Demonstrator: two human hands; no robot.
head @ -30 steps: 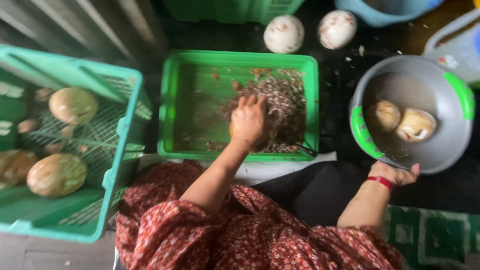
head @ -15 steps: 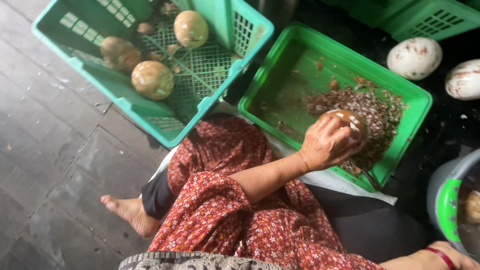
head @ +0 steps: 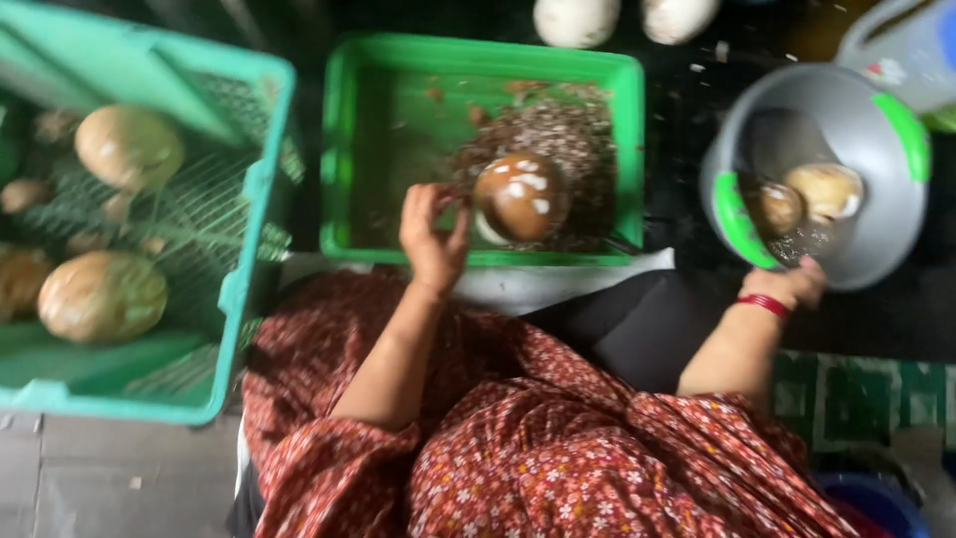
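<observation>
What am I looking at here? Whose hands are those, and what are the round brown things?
A person wears a camera on their head, so you look down at their own lap and hands. The left hand reaches into a green tray, right beside a round brown coconut-like fruit lying on a heap of brown scraps. The picture is too blurry to tell if it touches it. The right hand grips the rim of a grey bowl with two peeled pieces inside. A green crate on the left holds more round fruits.
</observation>
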